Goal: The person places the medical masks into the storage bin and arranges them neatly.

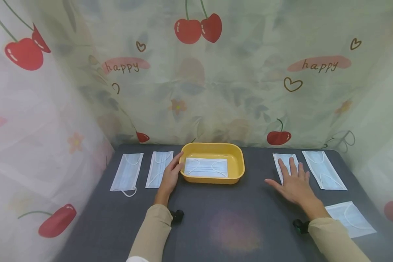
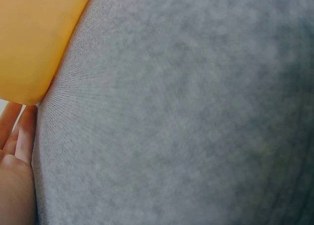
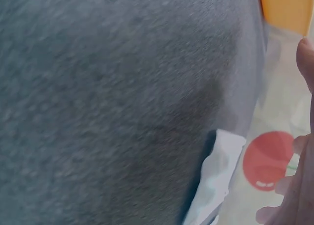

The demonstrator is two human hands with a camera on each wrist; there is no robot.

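Note:
A shallow yellow plastic tray (image 1: 213,180) stands at the back middle of the table, with a pale blue face mask (image 1: 206,167) lying flat inside. My left hand (image 1: 170,178) touches the tray's left end. In the left wrist view its fingers (image 2: 27,131) are fairly straight against the yellow wall. My right hand (image 1: 294,187) is spread, palm down, over a face mask (image 1: 285,157) at the back right and hides much of it. In the right wrist view this hand's thumb (image 3: 306,63) stands apart from the other fingers, with a white mask edge (image 3: 216,171) below.
Two masks lie left of the tray, an outer one (image 1: 127,173) and an inner one (image 1: 158,169). Another mask (image 1: 324,171) lies at the far right, and one (image 1: 350,218) is partly behind my right forearm. A cherry-patterned curtain (image 1: 196,91) encloses the dark grey table (image 1: 209,207).

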